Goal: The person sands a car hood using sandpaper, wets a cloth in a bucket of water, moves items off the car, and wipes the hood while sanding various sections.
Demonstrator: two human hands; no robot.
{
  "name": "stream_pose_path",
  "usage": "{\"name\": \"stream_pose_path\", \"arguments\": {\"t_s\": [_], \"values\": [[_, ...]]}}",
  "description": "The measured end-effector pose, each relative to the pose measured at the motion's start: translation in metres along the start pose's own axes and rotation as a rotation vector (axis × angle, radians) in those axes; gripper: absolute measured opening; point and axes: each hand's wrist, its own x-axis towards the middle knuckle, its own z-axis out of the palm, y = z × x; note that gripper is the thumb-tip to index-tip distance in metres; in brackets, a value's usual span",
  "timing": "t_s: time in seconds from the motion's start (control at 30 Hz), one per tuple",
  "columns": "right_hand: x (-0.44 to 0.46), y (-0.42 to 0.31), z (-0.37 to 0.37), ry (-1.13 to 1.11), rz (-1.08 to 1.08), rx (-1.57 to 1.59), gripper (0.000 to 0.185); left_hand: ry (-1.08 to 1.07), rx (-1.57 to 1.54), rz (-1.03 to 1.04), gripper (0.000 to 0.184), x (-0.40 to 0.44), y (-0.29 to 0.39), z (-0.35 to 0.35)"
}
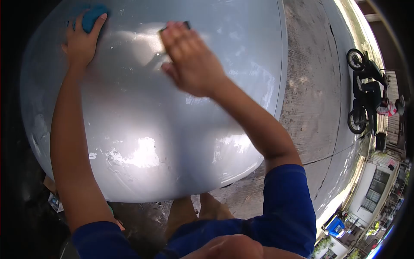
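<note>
A silver-grey car hood (172, 116), wet and shiny in patches, spreads below me. At its upper left, my left hand (82, 45) is closed on a blue sponge (92, 18), pressed against the surface. My right hand (192, 60) lies near the upper middle of the hood, its fingers together over a dark flat pad (187, 24). Only the edges of that pad show past the fingers, so I cannot tell its exact kind. The right hand is slightly blurred.
Concrete pavement (308, 86) runs along the right of the hood. Farther right stands a parked motorcycle (366, 90). A white building (360, 190) and a blue container (335, 226) are at the lower right. My legs (183, 212) are close to the hood's near edge.
</note>
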Motion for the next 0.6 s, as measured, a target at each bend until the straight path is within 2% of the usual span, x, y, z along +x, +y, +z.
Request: {"name": "stream_pose_path", "arguments": {"t_s": [0.07, 0.1, 0.17, 0.27, 0.3, 0.37, 0.4, 0.47, 0.5, 0.6], "values": [[-0.023, -0.074, 0.026, -0.172, -0.308, 0.127, 0.07, 0.011, -0.012, 0.013, 0.089, 0.001, 0.007, 0.002], [-0.016, -0.069, 0.026, -0.162, -0.306, 0.107, 0.07, 0.01, -0.026, 0.012, 0.089, 0.001, 0.009, 0.0], [0.026, 0.008, 0.016, -0.051, -0.083, -0.038, 0.069, -0.025, -0.037, -0.012, 0.088, -0.005, 0.009, -0.004], [0.081, 0.203, -0.012, 0.151, 0.426, -0.141, 0.068, -0.06, -0.038, -0.033, 0.086, -0.003, 0.019, -0.014], [0.085, 0.238, -0.019, 0.177, 0.548, -0.175, 0.067, -0.049, -0.033, -0.035, 0.084, -0.004, 0.022, -0.015], [0.1, 0.204, -0.01, 0.178, 0.522, -0.236, 0.066, -0.051, -0.037, -0.04, 0.08, -0.006, 0.028, -0.019], [0.105, 0.143, 0.003, 0.163, 0.398, -0.257, 0.066, -0.056, -0.044, -0.047, 0.078, -0.006, 0.034, -0.022], [0.095, 0.011, 0.024, 0.022, -0.031, -0.178, 0.065, -0.081, -0.14, -0.083, 0.075, -0.01, 0.031, -0.027], [0.085, -0.039, 0.027, -0.147, -0.275, 0.013, 0.069, -0.105, -0.227, -0.099, 0.073, -0.011, 0.028, -0.03], [0.118, 0.014, 0.027, -0.017, -0.075, -0.093, 0.068, -0.142, -0.297, -0.051, 0.07, -0.031, 0.028, -0.046]]}}
